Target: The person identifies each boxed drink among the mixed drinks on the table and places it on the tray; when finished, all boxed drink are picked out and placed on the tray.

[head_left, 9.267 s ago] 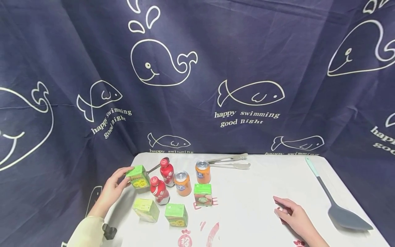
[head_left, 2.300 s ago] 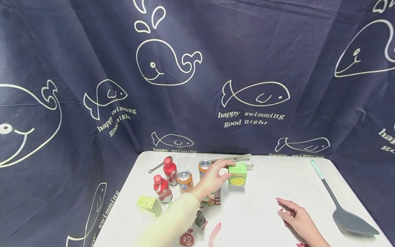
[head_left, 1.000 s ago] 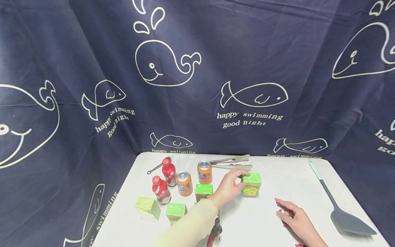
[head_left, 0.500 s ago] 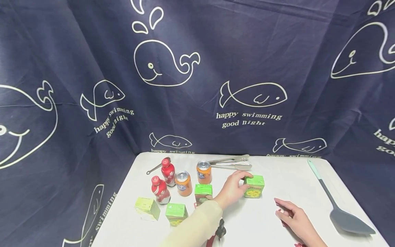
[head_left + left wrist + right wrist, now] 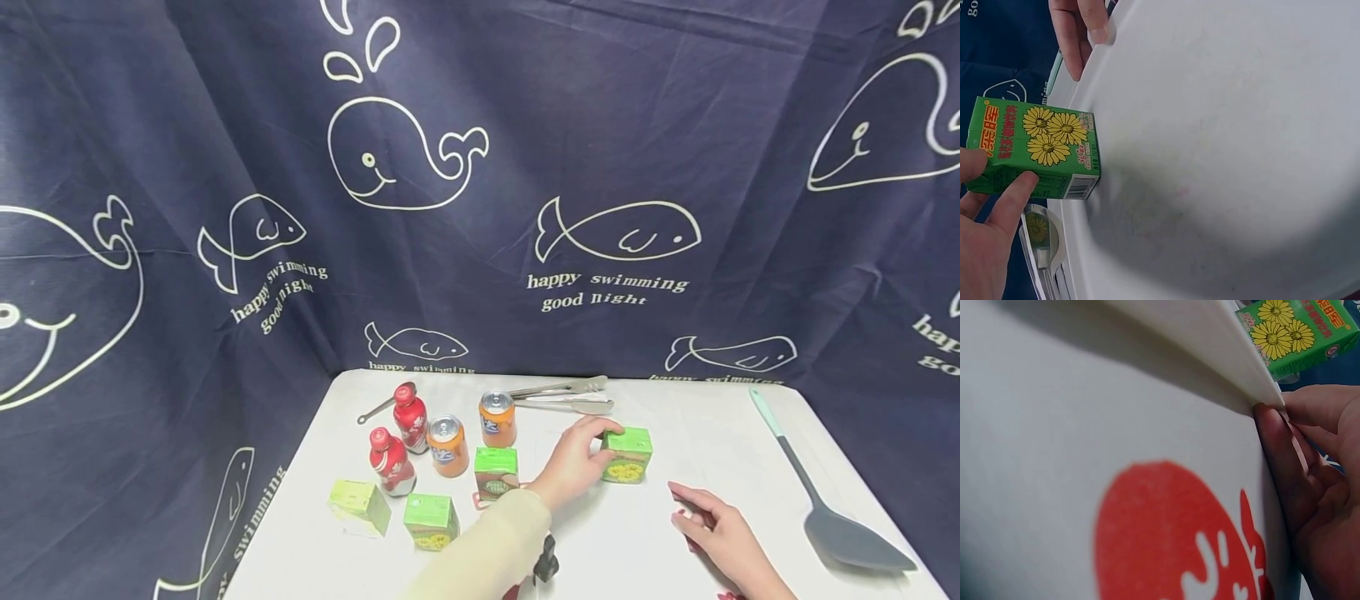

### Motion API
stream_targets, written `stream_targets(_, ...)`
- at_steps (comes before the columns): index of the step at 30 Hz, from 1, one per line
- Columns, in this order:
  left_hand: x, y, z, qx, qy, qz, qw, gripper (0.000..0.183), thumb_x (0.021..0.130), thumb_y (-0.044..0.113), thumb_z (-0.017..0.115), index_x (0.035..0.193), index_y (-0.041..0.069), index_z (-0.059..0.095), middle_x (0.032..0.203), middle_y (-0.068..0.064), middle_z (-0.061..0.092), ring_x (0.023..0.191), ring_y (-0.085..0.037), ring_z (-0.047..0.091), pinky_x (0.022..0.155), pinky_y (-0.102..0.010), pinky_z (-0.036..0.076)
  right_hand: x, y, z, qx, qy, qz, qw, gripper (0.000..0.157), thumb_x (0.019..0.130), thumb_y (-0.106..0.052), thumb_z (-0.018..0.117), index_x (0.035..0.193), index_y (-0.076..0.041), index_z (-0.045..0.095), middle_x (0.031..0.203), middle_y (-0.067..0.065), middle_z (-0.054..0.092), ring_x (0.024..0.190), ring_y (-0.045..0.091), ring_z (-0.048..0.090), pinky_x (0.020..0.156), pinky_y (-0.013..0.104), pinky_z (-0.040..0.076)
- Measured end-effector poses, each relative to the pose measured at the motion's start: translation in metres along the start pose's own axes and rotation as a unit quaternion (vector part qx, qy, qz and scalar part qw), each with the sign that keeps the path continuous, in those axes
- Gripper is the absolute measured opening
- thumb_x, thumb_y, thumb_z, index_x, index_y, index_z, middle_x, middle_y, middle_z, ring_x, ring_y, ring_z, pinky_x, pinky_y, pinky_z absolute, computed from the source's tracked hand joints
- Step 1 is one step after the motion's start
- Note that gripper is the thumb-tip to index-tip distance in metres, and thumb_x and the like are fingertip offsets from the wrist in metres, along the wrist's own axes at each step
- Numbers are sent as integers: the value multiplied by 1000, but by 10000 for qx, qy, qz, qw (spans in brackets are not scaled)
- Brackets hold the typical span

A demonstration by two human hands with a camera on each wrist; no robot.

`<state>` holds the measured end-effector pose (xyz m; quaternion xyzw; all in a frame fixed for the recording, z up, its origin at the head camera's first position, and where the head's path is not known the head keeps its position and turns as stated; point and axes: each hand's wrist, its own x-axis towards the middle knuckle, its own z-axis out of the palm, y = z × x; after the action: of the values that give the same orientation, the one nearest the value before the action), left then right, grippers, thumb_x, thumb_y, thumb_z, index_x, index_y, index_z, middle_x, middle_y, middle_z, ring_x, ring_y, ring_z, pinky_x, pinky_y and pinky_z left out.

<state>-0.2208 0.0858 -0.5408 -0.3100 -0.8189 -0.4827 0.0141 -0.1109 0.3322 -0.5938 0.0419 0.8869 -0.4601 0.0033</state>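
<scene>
My left hand (image 5: 577, 461) grips a green juice box (image 5: 627, 456) by its top and side. The box, printed with yellow flowers, stands upright over a white tray (image 5: 1210, 112), close to the tray's far rim. Whether its base touches the tray I cannot tell. My right hand (image 5: 716, 531) pinches the tray's right rim between thumb and fingers, seen closely in the right wrist view. White on white, the tray hardly shows against the table in the head view.
To the left stand two red bottles (image 5: 392, 463), two orange cans (image 5: 447, 448), a brown-and-green drink box (image 5: 496, 475), a green box (image 5: 431, 523) and a pale yellow-green box (image 5: 360, 507). Metal tongs (image 5: 562, 397) and a spoon (image 5: 375, 411) lie behind. A spatula (image 5: 843, 533) lies right.
The left hand has carried the green juice box from the table's far left over to the tray, then edged it slightly rightward. My right hand has kept its place on the rim.
</scene>
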Motion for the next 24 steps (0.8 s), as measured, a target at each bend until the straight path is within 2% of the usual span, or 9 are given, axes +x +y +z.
stream_targets(14, 1, 3, 6, 382, 22, 125, 9992, 37, 96, 1, 70, 127, 19, 69, 129, 8, 64, 123, -2, 57, 109, -19, 42, -1, 0, 0, 39, 5, -82, 10000, 50, 97, -15, 75, 142, 3, 60, 118, 15, 67, 63, 16, 60, 67, 23, 48)
stream_targets(24, -1, 5, 6, 298, 88, 134, 9994, 37, 95, 1, 71, 128, 18, 68, 128, 7, 65, 123, -1, 58, 109, -19, 42, 1, 2, 1, 183, 64, -238, 9995, 49, 97, -15, 75, 140, 3, 61, 114, 13, 66, 60, 17, 60, 69, 22, 47)
